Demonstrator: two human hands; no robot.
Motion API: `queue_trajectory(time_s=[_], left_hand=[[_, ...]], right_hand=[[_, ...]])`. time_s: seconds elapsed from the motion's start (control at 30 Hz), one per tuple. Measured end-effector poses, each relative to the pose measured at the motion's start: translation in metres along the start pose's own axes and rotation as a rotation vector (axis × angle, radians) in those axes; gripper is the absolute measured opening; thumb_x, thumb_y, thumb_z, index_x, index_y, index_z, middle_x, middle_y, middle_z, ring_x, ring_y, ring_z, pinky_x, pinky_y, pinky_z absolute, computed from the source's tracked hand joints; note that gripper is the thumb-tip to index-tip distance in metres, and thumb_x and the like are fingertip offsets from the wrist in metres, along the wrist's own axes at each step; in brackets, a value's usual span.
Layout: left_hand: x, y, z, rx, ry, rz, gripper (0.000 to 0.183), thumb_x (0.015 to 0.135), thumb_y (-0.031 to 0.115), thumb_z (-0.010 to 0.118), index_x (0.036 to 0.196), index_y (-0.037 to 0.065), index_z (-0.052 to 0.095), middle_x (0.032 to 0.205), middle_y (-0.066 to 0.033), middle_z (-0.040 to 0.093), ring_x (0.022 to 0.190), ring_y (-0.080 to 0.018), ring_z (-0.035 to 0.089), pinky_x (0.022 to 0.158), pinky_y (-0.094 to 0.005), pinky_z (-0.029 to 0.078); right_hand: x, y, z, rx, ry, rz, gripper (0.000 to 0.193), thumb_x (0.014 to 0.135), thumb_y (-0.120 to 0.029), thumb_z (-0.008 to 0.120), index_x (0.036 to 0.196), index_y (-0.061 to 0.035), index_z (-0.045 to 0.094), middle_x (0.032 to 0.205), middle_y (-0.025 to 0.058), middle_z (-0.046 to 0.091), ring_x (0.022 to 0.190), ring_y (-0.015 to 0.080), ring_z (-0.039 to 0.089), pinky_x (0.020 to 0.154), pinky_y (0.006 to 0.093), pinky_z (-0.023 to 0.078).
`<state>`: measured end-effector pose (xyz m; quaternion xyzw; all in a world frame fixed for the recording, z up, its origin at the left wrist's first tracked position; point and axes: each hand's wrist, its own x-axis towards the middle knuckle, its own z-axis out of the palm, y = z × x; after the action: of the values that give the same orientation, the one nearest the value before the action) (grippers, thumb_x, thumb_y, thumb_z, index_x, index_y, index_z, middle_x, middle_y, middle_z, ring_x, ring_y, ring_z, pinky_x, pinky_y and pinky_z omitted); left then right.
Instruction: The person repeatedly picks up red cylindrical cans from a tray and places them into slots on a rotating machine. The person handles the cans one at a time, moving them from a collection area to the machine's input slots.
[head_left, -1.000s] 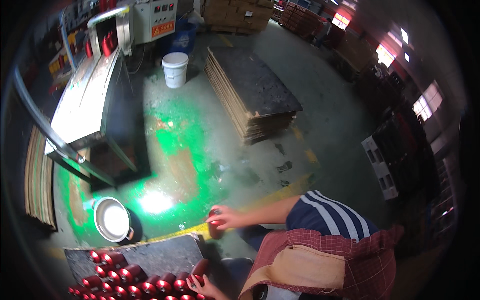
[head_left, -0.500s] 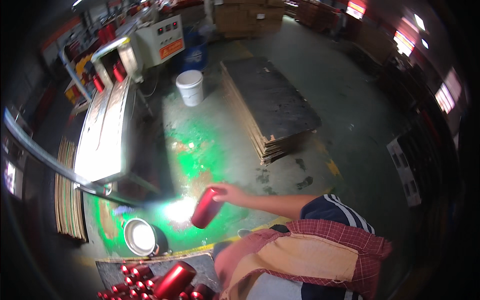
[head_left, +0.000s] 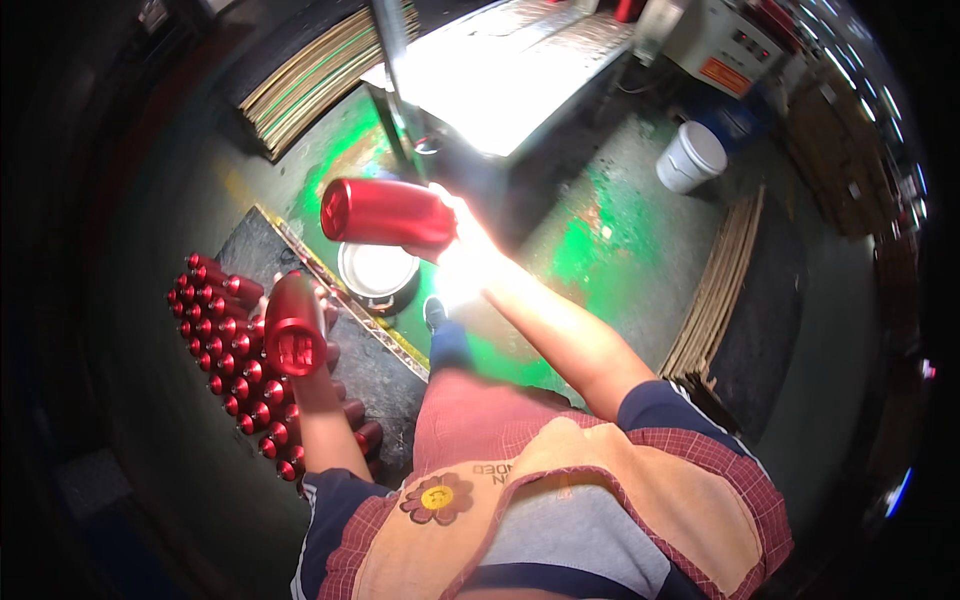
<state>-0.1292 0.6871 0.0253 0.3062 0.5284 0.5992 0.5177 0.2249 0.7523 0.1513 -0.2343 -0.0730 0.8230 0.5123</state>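
Observation:
My right hand (head_left: 462, 228) is wrapped round one end of a shiny red metal bottle (head_left: 385, 212), which lies almost level in the air. Bright light washes over that hand and forearm. My left hand (head_left: 263, 308) grips a second red bottle (head_left: 296, 320), tilted with its base toward me; most of the fingers are hidden behind it. Beneath the left hand, many more red bottles (head_left: 240, 370) stand close together on a dark board (head_left: 385, 350). The two held bottles are apart from each other.
A pale pot (head_left: 408, 284) sits on the floor below the right bottle. Ahead stands a brightly lit conveyor table (head_left: 500, 80) with a metal post (head_left: 388, 50), and a control box (head_left: 715, 50) behind. A white bucket (head_left: 690, 158) and stacked boards (head_left: 715, 280) are at right; more boards (head_left: 320, 75) lie far left.
My view has swung left, bringing the standing bottles fully in. My left hand now shows, holding a bottle. The right hand's bottle has gone from steeply slanted to nearly level.

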Motion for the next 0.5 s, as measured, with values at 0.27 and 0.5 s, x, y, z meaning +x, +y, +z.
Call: queue_trajectory(time_s=[0.27, 0.5], left_hand=[[0.164, -0.011, -0.004, -1.483, 0.100, -0.713, 0.051, 0.077, 0.042, 0.060, 0.119, 0.014, 0.064, 0.123, -0.0131, 0.060, 0.119, -0.0476, 0.045, 0.085, -0.0621, 0.050], [0.239, -0.031, -0.023, -1.427, 0.172, -0.705, 0.051, 0.085, 0.050, 0.052, 0.121, 0.016, 0.064, 0.122, -0.0110, 0.064, 0.112, -0.0441, 0.055, 0.075, -0.0628, 0.055]], right_hand=[[0.219, 0.048, 0.051, 0.341, -0.153, 0.392, 0.045, 0.087, -0.033, 0.059, 0.125, -0.0104, 0.054, 0.130, 0.0123, 0.057, 0.119, 0.0307, 0.056, 0.101, 0.0529, 0.047], [0.303, 0.057, 0.074, 0.442, -0.019, 0.537, 0.044, 0.084, -0.029, 0.061, 0.123, -0.0101, 0.055, 0.128, 0.0120, 0.058, 0.117, 0.0313, 0.056, 0.101, 0.0516, 0.046]])
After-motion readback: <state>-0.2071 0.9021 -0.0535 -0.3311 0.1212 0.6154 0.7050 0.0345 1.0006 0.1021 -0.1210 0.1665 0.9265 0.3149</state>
